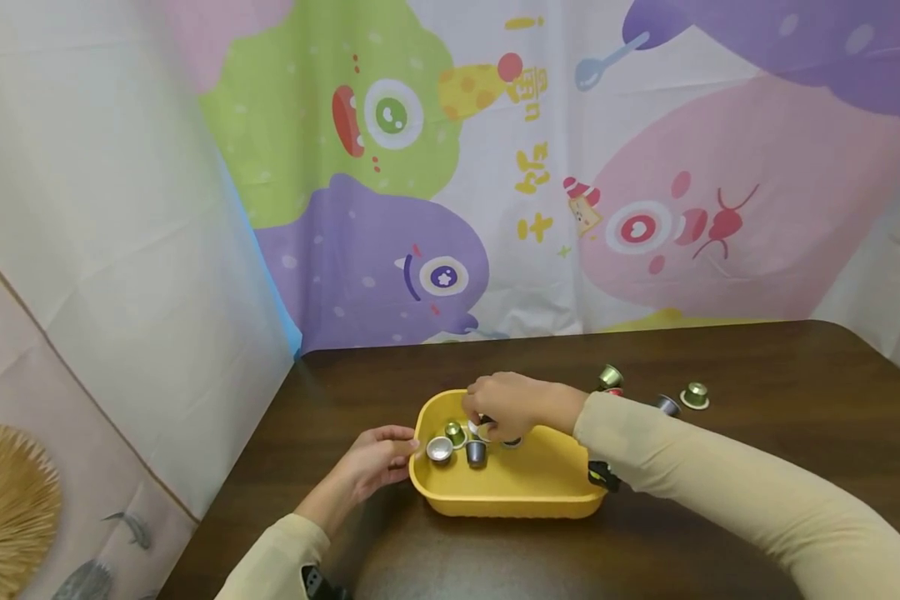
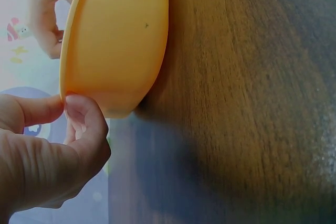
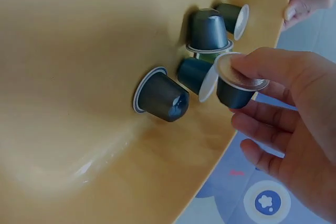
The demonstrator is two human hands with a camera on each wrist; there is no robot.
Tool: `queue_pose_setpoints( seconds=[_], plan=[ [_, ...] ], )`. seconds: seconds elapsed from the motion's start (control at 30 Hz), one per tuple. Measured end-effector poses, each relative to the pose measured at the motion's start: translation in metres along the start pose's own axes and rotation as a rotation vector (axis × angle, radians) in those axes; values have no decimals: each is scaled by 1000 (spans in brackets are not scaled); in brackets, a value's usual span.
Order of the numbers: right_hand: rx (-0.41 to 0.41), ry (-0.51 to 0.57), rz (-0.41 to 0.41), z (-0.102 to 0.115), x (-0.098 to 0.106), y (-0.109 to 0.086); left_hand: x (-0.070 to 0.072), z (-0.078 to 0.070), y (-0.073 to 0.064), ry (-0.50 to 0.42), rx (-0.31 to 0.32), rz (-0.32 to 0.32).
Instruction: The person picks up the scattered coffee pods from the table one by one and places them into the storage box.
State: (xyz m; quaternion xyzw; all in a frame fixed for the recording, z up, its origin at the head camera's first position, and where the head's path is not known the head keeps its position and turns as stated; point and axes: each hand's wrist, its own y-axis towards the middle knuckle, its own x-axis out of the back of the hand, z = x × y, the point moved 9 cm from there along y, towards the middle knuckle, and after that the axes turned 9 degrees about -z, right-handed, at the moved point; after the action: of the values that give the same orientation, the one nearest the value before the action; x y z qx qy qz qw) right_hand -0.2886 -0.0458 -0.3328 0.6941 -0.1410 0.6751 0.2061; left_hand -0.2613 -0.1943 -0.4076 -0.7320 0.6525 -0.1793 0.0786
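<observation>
A yellow plastic bin (image 1: pixel 555 477) stands on the dark wooden table. Its left rim is pinched between thumb and fingers of my left hand (image 1: pixel 378 461). Over the bin's inside, my right hand (image 1: pixel 512 403) holds a dark coffee capsule (image 3: pixel 234 96) by thumb and fingertips, its pale foil lid facing the thumb. Several capsules lie in the bin below: one shows a silver lid (image 1: pixel 440 450), one is green (image 1: pixel 455 432), and a dark one (image 1: pixel 476 455) rests near them. The right wrist view shows another dark capsule (image 3: pixel 164 97) on its side beside the group.
Behind the right forearm, on the table, are a green capsule (image 1: pixel 610 377), a partly hidden red one (image 1: pixel 614 392), a grey one (image 1: pixel 667 406) and an olive one (image 1: pixel 695 394). A cartoon-printed curtain (image 1: pixel 495 183) hangs at the table's far edge.
</observation>
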Motion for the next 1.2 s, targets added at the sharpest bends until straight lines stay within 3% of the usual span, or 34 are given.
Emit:
queue_pose_setpoints(
  seconds=[0.3, 0.5, 1.2],
  plan=[
    [-18, -19, 109, 2, -18, 4, 1, 2, 2, 0, 5, -7],
    [-10, -42, 132, 5, -23, 8, 2, 2, 3, 7, 6, -21],
    [-132, -55, 189, -3, -14, 6, 2, 1, 0, 6, 1, -21]
  ],
)
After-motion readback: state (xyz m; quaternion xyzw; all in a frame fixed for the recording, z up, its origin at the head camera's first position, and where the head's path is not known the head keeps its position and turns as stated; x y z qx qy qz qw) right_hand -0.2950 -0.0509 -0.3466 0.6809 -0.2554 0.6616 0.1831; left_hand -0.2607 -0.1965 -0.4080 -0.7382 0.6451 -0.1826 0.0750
